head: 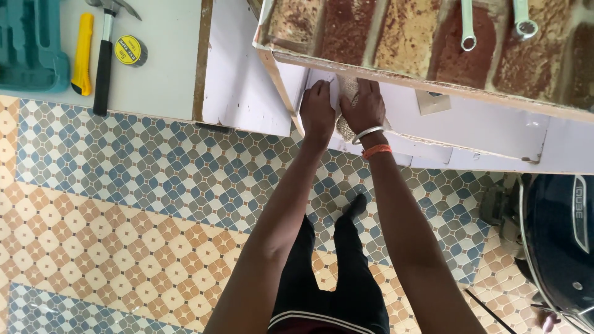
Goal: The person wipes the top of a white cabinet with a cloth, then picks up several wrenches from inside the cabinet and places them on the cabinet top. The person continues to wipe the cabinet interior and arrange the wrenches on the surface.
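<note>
A: Both hands are up at 12 o'clock against the white panel (pixel 260 93), just under the brick-patterned board (pixel 402 43). Left hand (pixel 317 111) lies flat, fingers nearly straight and together, palm on the panel, gripping nothing I can see. Right hand (pixel 365 108) has its fingers curled over a pale mesh pad (pixel 348 93) (could be a scrubber or a rag, texture too blurred to say).

B: Where's the pad exactly?

A: Wedged between the two hands, pressed to the panel right below the board's lower edge.

B: Risks?

A: My read: the board's raw edge sits touching the knuckles, so a hard stroke upward could scrape them. The metal bangle (pixel 367 133) and orange band (pixel 377 150) on the right wrist could drag on the paint. The two spanners (pixel 468 28) at 1 o'clock rest on the tilted board and could slide if it gets bumped.

B: What can't you see?

A: Fingertips of both hands are tucked under the board's edge. The spot being rubbed is covered by the pad. Hammer (pixel 104 55), yellow knife (pixel 82 52) and tape measure (pixel 130 51) at 10 o'clock are clear; the teal case (pixel 28 43) is cut off by the frame. Dark helmet (pixel 557 241) at 4 o'clock is cropped too.
</note>
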